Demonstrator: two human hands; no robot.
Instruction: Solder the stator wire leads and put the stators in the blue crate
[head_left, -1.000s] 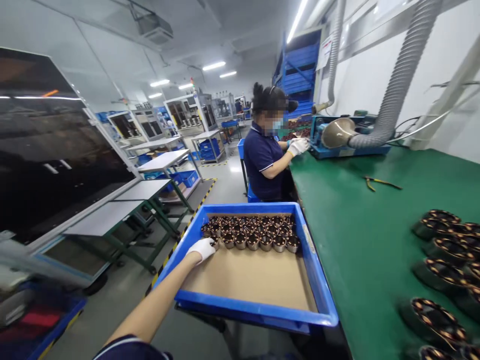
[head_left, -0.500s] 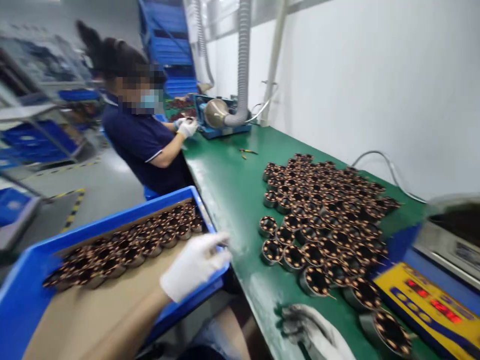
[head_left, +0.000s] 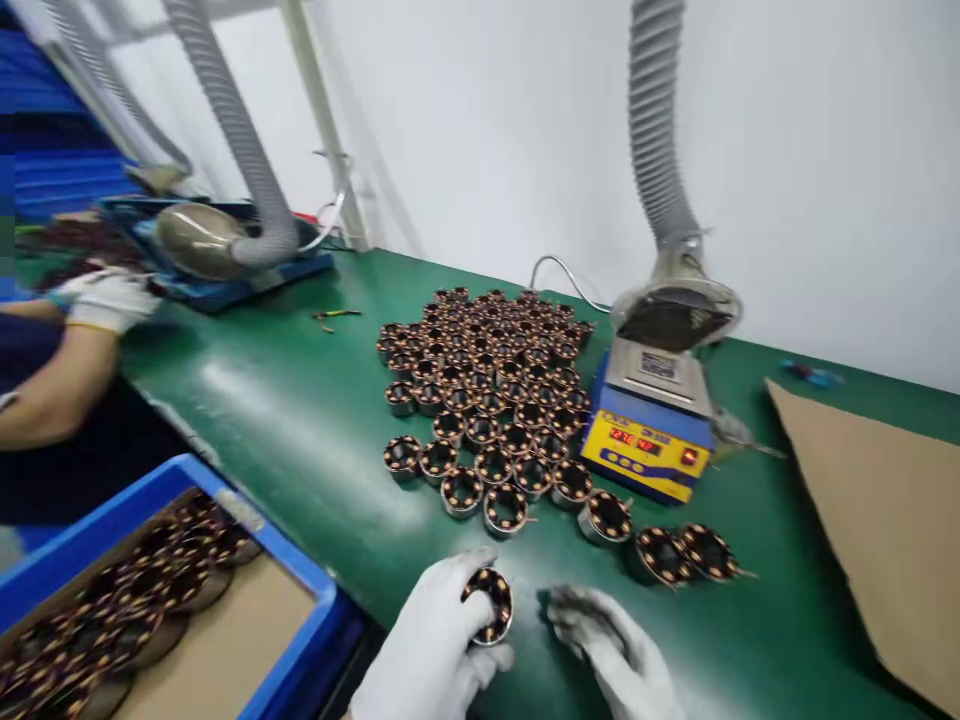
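Note:
My left hand (head_left: 439, 640), in a white glove, grips a ring-shaped motor stator (head_left: 489, 605) with copper windings. Its thumb pokes into the ring's bore while the fingers wrap the outside. My right hand (head_left: 611, 645), gloved with dark-stained fingertips, is just right of it over the bench. Its fingers are loosely bent, and nothing shows between them. Beyond both hands, many similar stators (head_left: 495, 465) stand grouped on the green bench (head_left: 330, 420). Two stators (head_left: 660, 556) stand close together past my right hand.
A blue tray (head_left: 292, 570) of stators on cardboard is at lower left. A blue-and-yellow heating unit (head_left: 649, 440) with red digits stands under an extraction hose (head_left: 660, 130). Cardboard (head_left: 877, 510) lies at right. Pliers (head_left: 335, 316) lie farther back. A co-worker's gloved hand (head_left: 112, 298) is at left.
The view has swung right. My left hand has moved from above the blue tray to over the bench and now holds a stator. My right hand remains over the bench.

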